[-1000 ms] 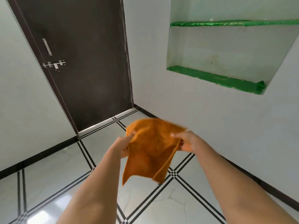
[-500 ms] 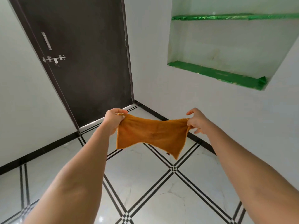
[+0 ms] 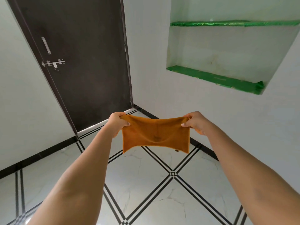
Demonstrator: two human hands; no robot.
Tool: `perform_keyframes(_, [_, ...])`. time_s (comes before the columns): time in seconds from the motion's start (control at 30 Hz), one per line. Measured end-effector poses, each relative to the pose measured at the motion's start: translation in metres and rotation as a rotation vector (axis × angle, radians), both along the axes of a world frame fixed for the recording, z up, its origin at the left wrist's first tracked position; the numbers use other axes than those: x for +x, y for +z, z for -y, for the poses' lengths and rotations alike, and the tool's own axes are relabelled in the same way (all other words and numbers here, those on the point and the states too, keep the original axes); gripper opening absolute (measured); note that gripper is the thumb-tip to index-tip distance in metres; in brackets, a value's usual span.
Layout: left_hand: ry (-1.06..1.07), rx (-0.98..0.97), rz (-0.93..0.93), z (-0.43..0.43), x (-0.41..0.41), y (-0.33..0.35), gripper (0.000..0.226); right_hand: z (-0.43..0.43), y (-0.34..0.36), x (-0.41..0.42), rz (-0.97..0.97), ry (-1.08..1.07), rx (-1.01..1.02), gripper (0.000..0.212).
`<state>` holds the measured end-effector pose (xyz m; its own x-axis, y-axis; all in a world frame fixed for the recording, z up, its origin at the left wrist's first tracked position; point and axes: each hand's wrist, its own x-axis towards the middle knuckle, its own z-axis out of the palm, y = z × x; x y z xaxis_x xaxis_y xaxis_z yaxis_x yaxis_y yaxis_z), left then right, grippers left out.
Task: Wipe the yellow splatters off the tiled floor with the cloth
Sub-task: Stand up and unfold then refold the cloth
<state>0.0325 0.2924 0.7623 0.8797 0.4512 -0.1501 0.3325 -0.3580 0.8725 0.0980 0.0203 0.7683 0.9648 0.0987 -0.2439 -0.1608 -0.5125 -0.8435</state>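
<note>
Orange cloth (image 3: 155, 133) hangs stretched above the tiled floor (image 3: 162, 192); left hand (image 3: 117, 123) and right hand (image 3: 195, 121) pinch its top corners.

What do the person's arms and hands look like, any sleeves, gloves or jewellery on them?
Both forearms are bare as far as the view reaches, with no sleeves showing. The left hand and right hand wear no gloves, and no watch, bracelet or ring is visible.

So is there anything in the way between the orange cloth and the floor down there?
Nothing visible. The cloth hangs stretched between the left hand and right hand, in the air above the tiled floor. The tiles below look bare. No yellow splatters show in this view, so their spot can't be told.
</note>
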Motion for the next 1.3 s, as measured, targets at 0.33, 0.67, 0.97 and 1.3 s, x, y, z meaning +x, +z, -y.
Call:
perform_keyframes(0.33, [-0.072, 0.217, -0.11, 0.019, 0.0, -0.023, 0.035, -0.003, -0.012, -0.009, 0.145, -0.022, -0.284, 0.019])
perform_keyframes(0.67, [-0.036, -0.003, -0.031, 0.074, 0.005, -0.037, 0.023, -0.029, -0.021, -0.025, -0.17, -0.102, 0.148, 0.011])
perform_keyframes(0.97, [-0.305, -0.255, -0.044, 0.097, 0.006, -0.024, 0.025, -0.039, -0.013, -0.032, -0.349, 0.084, 0.573, 0.031])
perform_keyframes(1.3, [-0.377, -0.231, -0.105, 0.089, 0.015, 0.0, 0.022, -0.015, -0.017, -0.018, -0.009, 0.33, -0.059, 0.059])
